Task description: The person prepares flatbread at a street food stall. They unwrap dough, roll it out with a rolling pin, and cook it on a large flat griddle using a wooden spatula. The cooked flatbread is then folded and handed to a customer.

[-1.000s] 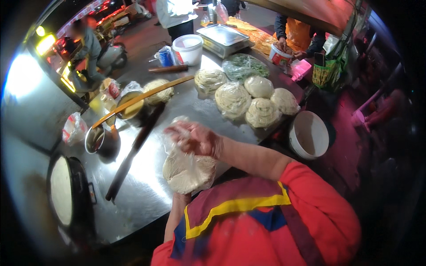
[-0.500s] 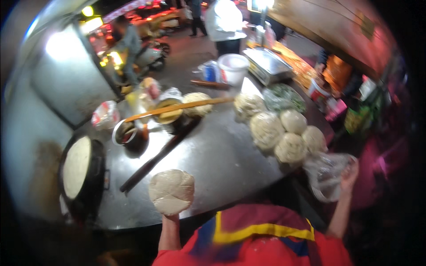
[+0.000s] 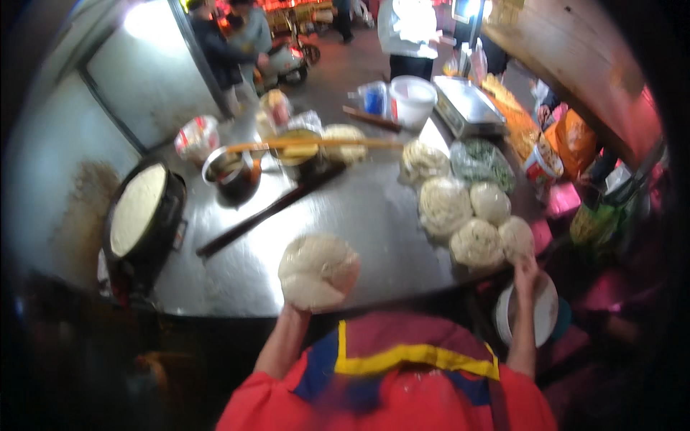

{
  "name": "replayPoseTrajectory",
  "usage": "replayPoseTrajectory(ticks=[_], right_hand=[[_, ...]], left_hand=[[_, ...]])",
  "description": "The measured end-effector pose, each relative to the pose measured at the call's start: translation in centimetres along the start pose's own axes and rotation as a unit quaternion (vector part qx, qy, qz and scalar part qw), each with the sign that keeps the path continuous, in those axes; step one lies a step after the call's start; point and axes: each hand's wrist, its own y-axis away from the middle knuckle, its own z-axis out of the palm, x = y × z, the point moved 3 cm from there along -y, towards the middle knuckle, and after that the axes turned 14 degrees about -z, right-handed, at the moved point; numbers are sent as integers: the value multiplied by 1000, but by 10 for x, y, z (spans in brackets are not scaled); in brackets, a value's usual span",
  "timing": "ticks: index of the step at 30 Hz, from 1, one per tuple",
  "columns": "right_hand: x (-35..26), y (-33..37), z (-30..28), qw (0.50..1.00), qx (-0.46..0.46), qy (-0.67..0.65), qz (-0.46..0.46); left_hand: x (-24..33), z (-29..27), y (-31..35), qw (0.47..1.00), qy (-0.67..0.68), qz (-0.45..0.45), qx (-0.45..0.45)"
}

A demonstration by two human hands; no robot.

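A thick, pale round of dough rests in my left hand, above the near edge of the metal worktop. The dough hides most of that hand's fingers. At the worktop's near right corner, my right hand has its fingers drawn together against the edge of a pale dough ball. Whether it pinches the ball or a wrapping cannot be made out. Beside that ball lies another dough ball. Under my right forearm is a white round tub, partly hidden.
At the left stands a black round pan with a flat dough sheet. A dark rolling pin and a long wooden stick lie across the worktop. Farther back are a white bucket, a scale and people.
My right hand has moved in to the dough ball, and the clear plastic bag it held is no longer in it. My left hand still carries the dough. The whole view has shifted.
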Motion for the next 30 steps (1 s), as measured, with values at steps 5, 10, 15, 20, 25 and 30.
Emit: replayPoseTrajectory(ticks=[5,10,15,20,25,30], right_hand=[[-287,8,143,743,-324,-557,180],[-407,31,193,582,-366,-675,267],[-418,38,173,438,-400,-716,367],[-418,40,182,406,-350,-733,419],[-412,14,177,505,-279,-722,382],[-452,23,169,642,-299,-640,299]], left_hand=[[-29,22,-18,996,-22,-31,-87],[-47,45,-41,989,12,-90,-120],[-38,48,-53,980,-161,-104,57],[-27,27,-63,934,-318,-92,133],[-22,29,-22,961,-214,-82,157],[-47,74,-24,986,-11,-163,12]])
